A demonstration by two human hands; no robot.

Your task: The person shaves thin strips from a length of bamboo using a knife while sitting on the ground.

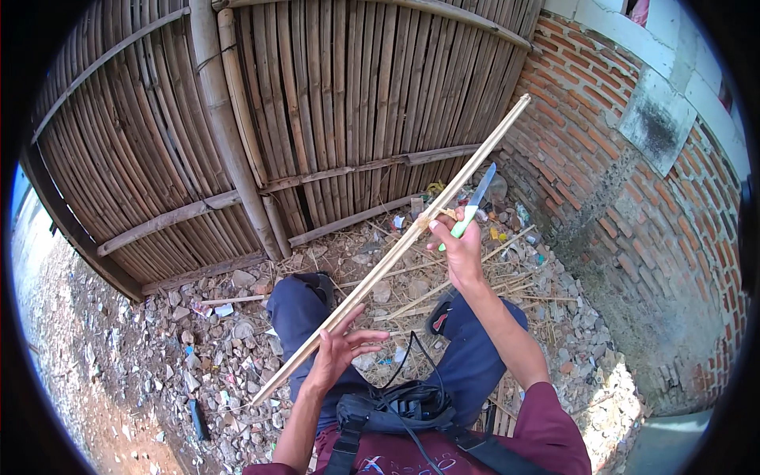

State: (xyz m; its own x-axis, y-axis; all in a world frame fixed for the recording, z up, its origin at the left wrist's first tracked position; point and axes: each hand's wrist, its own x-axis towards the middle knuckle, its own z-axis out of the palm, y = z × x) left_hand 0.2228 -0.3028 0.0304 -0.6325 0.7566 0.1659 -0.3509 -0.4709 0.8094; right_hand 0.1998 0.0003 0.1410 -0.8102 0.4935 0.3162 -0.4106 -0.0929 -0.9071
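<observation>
Right hand (461,241) at three o'clock, fingers curled round the green grip of a knife (472,210), blade slanting up toward one o'clock. Thumb of the same hand against a pole (380,273), long, pale and lined lengthwise; whether one piece or several strips, hard to tell. Brownish patch on the pole near that thumb.

Left hand (339,354) at seven o'clock, loose rather than clenched, fingers spread toward one and three o'clock, thumb side against the pole. Pole aslant across both hands, with ends at seven o'clock and between one and two.

Beneath the hands, knees bent in dark blue trousers (481,340), one toward seven o'clock, the other toward five, with dark shoes (323,286) partly in sight beyond. At six o'clock, a black bag (396,412) with straps and cables, over a maroon shirt (546,431).

Farther out, between the knees and toward four o'clock, loose sticks (416,307) on rubble (218,328), with bright litter (496,234) among the stones. At half past seven, a dark narrow object (199,419) lying on the rubble, too small to make out. Beyond, across eleven and twelve o'clock, a fence (340,111) of upright slats, with rails and a thick post (224,119). From one to four o'clock, a brick wall (570,127), with a grey slab (657,119) set near two.
</observation>
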